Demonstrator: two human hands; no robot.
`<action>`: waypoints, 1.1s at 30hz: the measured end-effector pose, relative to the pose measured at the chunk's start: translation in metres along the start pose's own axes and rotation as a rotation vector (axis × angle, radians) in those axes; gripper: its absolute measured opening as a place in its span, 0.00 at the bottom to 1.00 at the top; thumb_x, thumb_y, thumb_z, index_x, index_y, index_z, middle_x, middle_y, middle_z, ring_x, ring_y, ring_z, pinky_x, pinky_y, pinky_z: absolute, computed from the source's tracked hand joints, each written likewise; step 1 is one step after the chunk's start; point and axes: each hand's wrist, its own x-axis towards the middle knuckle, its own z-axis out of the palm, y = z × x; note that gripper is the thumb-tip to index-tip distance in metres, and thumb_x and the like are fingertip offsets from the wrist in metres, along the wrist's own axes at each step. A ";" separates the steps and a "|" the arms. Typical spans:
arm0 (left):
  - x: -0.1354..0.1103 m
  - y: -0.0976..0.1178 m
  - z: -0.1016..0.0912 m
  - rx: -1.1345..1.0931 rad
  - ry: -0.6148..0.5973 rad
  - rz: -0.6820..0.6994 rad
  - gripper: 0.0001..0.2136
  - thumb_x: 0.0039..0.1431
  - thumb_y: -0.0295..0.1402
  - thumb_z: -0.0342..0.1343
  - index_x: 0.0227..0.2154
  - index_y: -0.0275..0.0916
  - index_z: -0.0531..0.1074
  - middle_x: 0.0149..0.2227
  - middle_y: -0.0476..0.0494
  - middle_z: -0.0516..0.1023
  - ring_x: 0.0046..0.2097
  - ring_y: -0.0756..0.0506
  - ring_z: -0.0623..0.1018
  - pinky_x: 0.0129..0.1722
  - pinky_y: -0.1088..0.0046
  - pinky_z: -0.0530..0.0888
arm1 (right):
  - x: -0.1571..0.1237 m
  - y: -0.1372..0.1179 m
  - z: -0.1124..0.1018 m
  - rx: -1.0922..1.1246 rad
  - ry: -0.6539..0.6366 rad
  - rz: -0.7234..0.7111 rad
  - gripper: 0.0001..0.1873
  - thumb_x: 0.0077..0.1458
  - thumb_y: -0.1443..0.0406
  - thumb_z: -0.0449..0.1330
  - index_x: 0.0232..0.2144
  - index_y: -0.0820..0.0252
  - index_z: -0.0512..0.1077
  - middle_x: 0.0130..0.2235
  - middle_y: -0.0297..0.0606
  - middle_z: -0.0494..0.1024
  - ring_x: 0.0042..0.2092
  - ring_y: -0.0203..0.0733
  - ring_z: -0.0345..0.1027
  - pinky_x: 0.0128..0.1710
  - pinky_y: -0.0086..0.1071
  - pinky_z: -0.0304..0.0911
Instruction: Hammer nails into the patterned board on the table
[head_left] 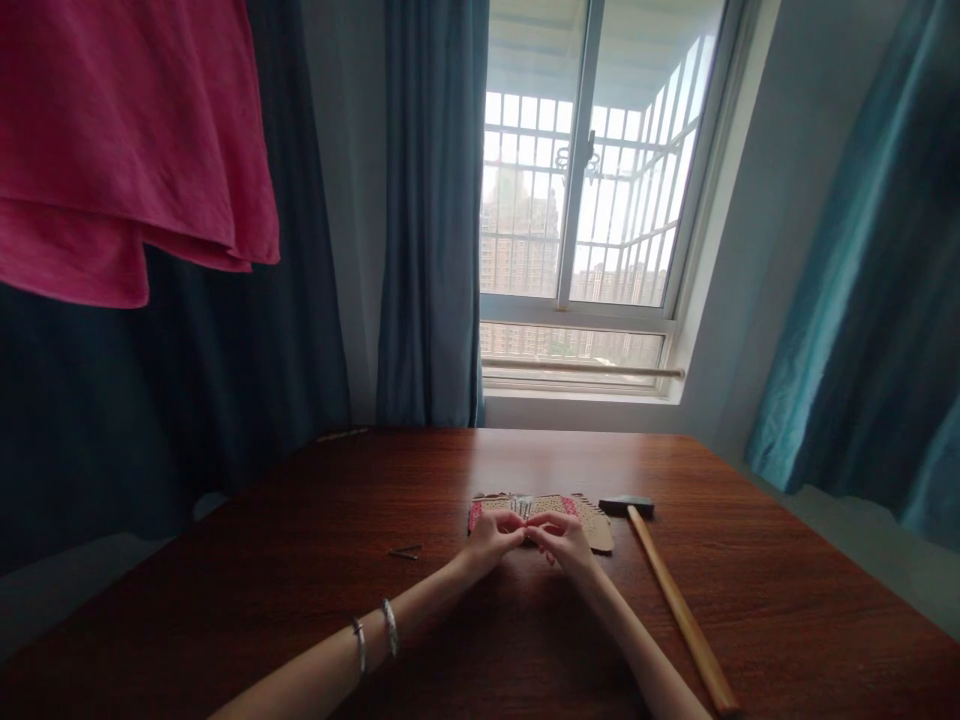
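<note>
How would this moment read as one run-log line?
left hand: meets right hand by cardboard; grip unclear | hammer: on table, right of cardboard | thin nail-like pieces: on table, left of hands

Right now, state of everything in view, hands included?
Left hand: fingertips near the right's, grip unclear
Right hand: mirrored, grip also unclear
Cardboard: on table, partly hidden by hands
Hammer: lying, handle toward viewer
Thin dark pieces: lying on table
Window: appears closed
Curtains: drawn aside
Pink cloth: hanging
Bracelets: worn
</note>
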 end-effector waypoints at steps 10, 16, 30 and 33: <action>0.025 -0.002 -0.037 0.298 0.135 0.151 0.15 0.48 0.37 0.59 0.39 0.37 0.72 0.35 0.43 0.74 0.37 0.46 0.73 0.38 0.70 0.70 | 0.015 -0.002 -0.022 -0.091 0.232 -0.061 0.21 0.46 0.49 0.59 0.30 0.62 0.75 0.25 0.38 0.76 0.24 0.38 0.67 0.18 0.28 0.61; 0.039 -0.027 -0.028 0.359 -0.078 0.155 0.28 0.38 0.35 0.65 0.47 0.37 0.68 0.41 0.41 0.72 0.44 0.42 0.72 0.44 0.67 0.69 | 0.036 0.009 -0.029 -0.209 0.323 -0.112 0.21 0.46 0.51 0.59 0.31 0.63 0.76 0.29 0.42 0.79 0.32 0.44 0.72 0.33 0.35 0.66; 0.060 -0.039 -0.020 0.250 -0.290 0.096 0.26 0.38 0.33 0.64 0.45 0.37 0.69 0.38 0.46 0.73 0.39 0.46 0.72 0.39 0.72 0.69 | 0.041 0.017 -0.019 -0.360 0.235 -0.154 0.11 0.48 0.57 0.58 0.26 0.55 0.77 0.28 0.36 0.81 0.29 0.40 0.73 0.30 0.30 0.66; 0.057 -0.040 -0.021 0.177 -0.311 0.081 0.25 0.39 0.31 0.63 0.45 0.36 0.69 0.37 0.46 0.74 0.38 0.47 0.72 0.37 0.73 0.69 | 0.039 0.019 -0.017 -0.376 0.223 -0.171 0.10 0.48 0.59 0.58 0.27 0.56 0.78 0.28 0.37 0.81 0.30 0.40 0.73 0.31 0.31 0.66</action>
